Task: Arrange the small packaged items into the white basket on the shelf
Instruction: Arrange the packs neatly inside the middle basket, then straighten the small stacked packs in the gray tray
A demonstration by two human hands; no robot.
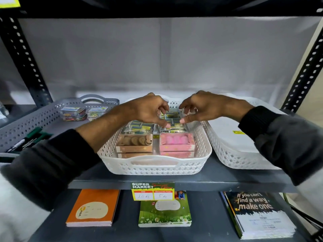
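Observation:
A white perforated basket (157, 165) stands in the middle of the grey shelf. At its front lie a brown packaged box (134, 143) and a pink one (176, 142). Behind them sit several small clear packs with blue and yellow labels (139, 125). My left hand (148, 109) and my right hand (202, 107) hover over the back of the basket, fingers curled downward with their tips on the small packs (172, 119). Whether either hand actually grips a pack is hidden by the fingers.
A grey basket (35, 119) on the left holds packs of coloured clips (73, 113) and green-capped markers (28, 138). Another white basket (232, 154) stands on the right. Notebooks (92, 208) lie on the lower shelf, under a yellow price tag (153, 192). Black slotted posts frame both sides.

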